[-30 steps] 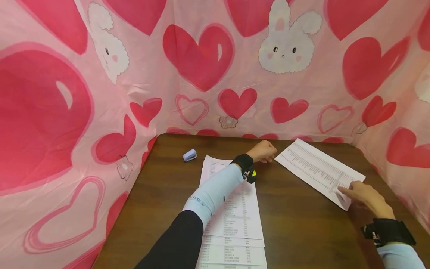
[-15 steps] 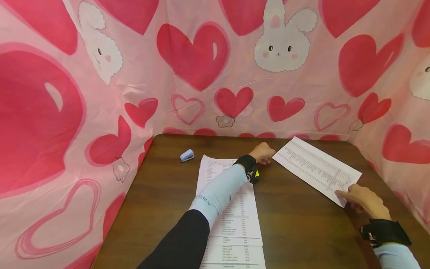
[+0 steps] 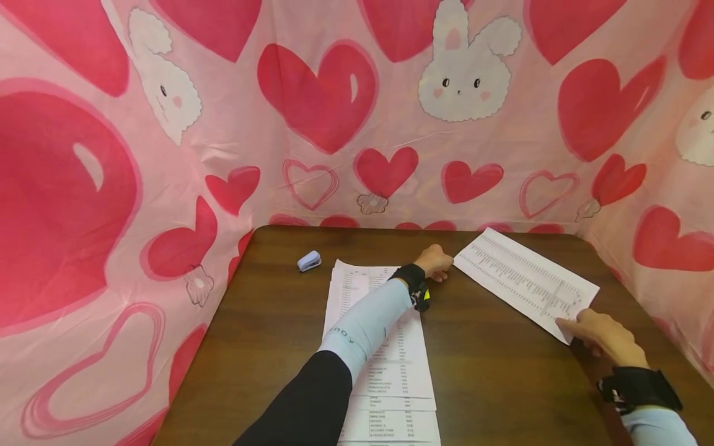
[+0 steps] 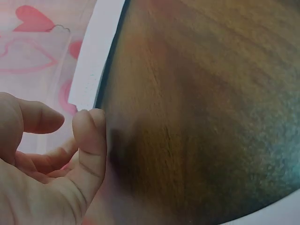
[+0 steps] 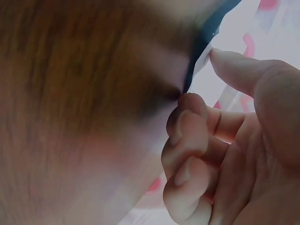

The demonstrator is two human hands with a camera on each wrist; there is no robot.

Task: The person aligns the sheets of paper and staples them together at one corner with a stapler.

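Printed paper [image 3: 527,282], a single sheet or a thin stack, lies slanted at the right of the table. My right hand [image 3: 605,337] pinches its near corner, thumb on top and curled fingers at the underside; the right wrist view shows the thumb [image 5: 234,70] against the paper. At the opposite end, my left hand [image 3: 435,261] touches the left corner with bent fingertips. In the left wrist view its thumb [image 4: 42,117] stays apart from the paper [image 4: 96,61]. More printed sheets [image 3: 390,371] lie overlapping beneath my left forearm, which hides part of them.
A small pale-lilac stapler [image 3: 309,261] lies at the back left of the brown wooden table [image 3: 251,347]. Behind and beside the table hangs a pink curtain [image 3: 318,136] with hearts and rabbits.
The head view has shifted slightly. Both hands stay at the two ends of the paper, and the right thumb and fingers have settled a little on its corner.
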